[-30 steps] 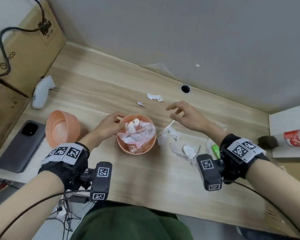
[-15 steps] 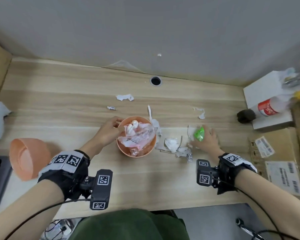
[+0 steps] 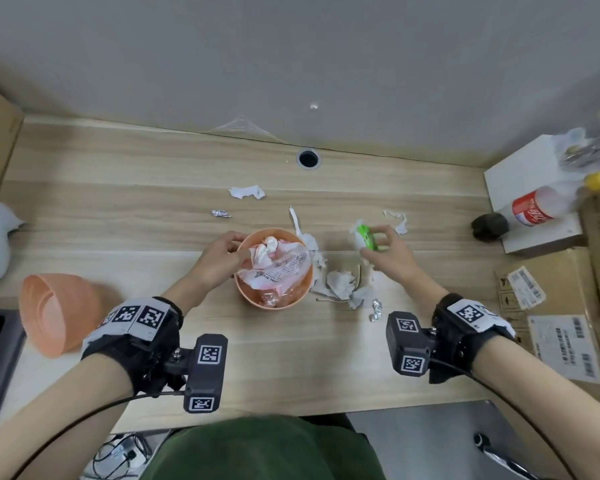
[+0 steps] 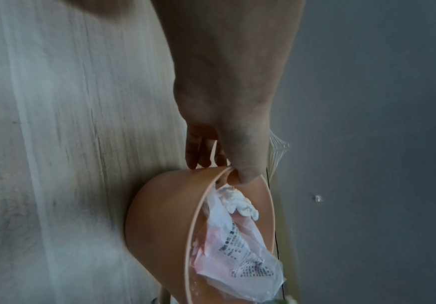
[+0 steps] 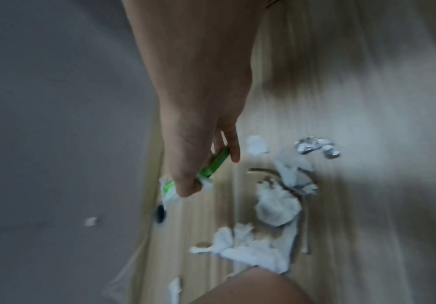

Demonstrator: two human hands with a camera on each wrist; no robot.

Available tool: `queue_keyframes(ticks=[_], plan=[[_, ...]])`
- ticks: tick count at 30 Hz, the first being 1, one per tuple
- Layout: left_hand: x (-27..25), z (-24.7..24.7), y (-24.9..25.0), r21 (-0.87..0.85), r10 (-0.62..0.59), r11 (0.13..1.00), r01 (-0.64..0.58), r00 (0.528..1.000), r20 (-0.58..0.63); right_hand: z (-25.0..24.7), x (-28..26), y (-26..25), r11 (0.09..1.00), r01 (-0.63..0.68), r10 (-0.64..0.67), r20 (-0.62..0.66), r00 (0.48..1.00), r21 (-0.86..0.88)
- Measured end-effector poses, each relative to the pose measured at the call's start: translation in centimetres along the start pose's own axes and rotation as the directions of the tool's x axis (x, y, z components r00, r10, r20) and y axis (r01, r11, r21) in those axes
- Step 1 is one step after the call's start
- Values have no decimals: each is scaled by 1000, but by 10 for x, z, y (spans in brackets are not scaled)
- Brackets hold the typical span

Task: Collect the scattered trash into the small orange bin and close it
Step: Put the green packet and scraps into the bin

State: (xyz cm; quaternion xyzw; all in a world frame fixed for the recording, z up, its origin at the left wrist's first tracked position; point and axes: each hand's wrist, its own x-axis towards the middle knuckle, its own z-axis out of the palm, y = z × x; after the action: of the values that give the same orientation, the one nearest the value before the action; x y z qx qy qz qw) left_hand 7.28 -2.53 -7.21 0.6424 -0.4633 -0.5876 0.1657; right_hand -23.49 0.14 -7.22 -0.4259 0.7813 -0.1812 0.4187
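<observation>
Both hands are engaged: the left hand [image 3: 219, 259] pinches the rim of the small orange bin [image 3: 274, 303], thumb inside; the right hand [image 3: 387, 252] grips a green wrapper [image 3: 366, 235] with white paper, raised off the worktop [image 3: 118, 209] right of the bin. Risk: the overfilled bin may shed its plastic bag [image 3: 284, 266] during insertion. Tissue scraps [image 3: 340, 284] remain beside it; the lid [image 3: 54, 311] lies well left.

Both forearms reach forward, each with a black wrist strap carrying a camera block. Left hand [image 3: 219, 261] has its thumb hooked over the rim of the orange bin [image 3: 257, 303], fingers on the outer wall. Right hand [image 3: 387, 254] is lifted off the desk, thumb and fingers pinching a green wrapper [image 3: 366, 235], palm turned leftward.
</observation>
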Motion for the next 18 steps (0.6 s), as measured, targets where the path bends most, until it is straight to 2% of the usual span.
queue_keyframes(ticks=[3, 6, 9, 10, 12, 15, 16, 18], plan=[[-5, 1, -1, -15, 3, 1000, -3, 1000, 21, -12, -22, -48, 964, 127, -155, 105, 982, 236], [-12, 1, -3, -29, 4, 1000, -2, 998, 60, -6, -51, -89, 935, 237, -306, 261, 916, 264], [-19, -1, -7, -19, 11, 1000, -10, 997, 78, 19, -72, -107, 903, 430, -392, 395, 831, -8], [-23, -2, -8, -21, 19, 1000, -18, 997, 71, 31, -74, -107, 845, 517, -416, 440, 796, -138], [-30, -4, -10, -23, 30, 999, -29, 998, 52, 53, -77, -105, 663, 668, -462, 518, 720, -338], [-41, -7, -15, -9, 35, 999, -35, 999, 33, 77, -78, -104, 450, 772, -502, 588, 634, -449], [-44, -10, -17, -8, 36, 999, -35, 999, 27, 83, -77, -104, 396, 783, -495, 607, 622, -479], [-49, -13, -20, -9, 34, 999, -33, 999, 27, 97, -73, -101, 336, 758, -401, 644, 652, -559]])
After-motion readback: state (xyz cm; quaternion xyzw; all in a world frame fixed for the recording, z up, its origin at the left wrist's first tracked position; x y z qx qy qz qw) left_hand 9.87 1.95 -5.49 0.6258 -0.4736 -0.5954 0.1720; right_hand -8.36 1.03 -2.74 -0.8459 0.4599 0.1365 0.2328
